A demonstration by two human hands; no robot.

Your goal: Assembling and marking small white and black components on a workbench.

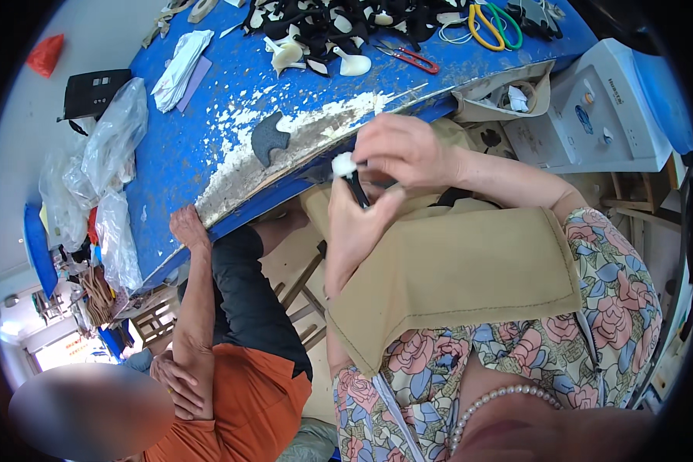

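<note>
My left hand (354,227) grips a small black piece (357,191) between thumb and fingers, just off the front edge of the blue table (231,46). A white, rounded piece (343,164) sits at the upper end of the black one. Against that white part, my right hand (400,150) is closed with its fingertips pinched, slightly blurred; what lies between them is hidden. On the worn edge nearby lies a dark grey curved piece (270,139). Farther back is a heap of black and cream pieces (339,31), with a loose cream piece (353,63) beside it.
Red-handled snips (412,59) and yellow- and green-handled scissors (491,29) lie at the far right. A fabric bin (508,104) hangs by a white dispenser (593,112). A person in an orange top (239,408) sits at left, one hand on the table edge, near plastic bags (115,146).
</note>
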